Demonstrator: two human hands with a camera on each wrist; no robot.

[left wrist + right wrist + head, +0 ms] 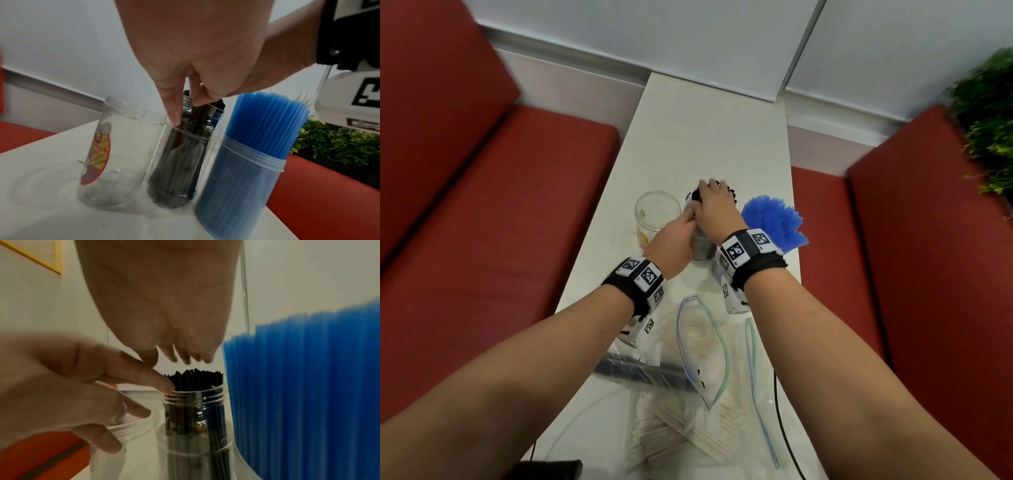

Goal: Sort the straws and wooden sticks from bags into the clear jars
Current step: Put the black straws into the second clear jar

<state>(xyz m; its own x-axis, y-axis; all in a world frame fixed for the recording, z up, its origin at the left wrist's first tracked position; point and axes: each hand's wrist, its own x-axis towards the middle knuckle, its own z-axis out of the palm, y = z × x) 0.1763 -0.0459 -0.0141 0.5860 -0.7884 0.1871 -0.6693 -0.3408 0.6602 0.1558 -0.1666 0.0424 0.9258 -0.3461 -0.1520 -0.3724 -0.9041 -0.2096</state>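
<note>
Three clear jars stand in a row on the white table (688,137). The left jar (656,213) (115,146) is empty. The middle jar (703,249) (180,162) (195,426) holds black straws (195,378). The right jar (240,186) is packed with blue straws (774,219) (308,386). My left hand (674,236) (82,378) rests its fingertips (166,386) against the middle jar's neck. My right hand (714,209) (164,305) is cupped loosely over the black straw tips, its fingertips (185,360) just above them.
Zip bags lie near me: one with wooden sticks (681,435), one with dark straws (640,370), and an open bag (702,342). A black cable (786,431) runs by the right edge. Red benches (500,240) flank the narrow table. A green plant (989,130) stands far right.
</note>
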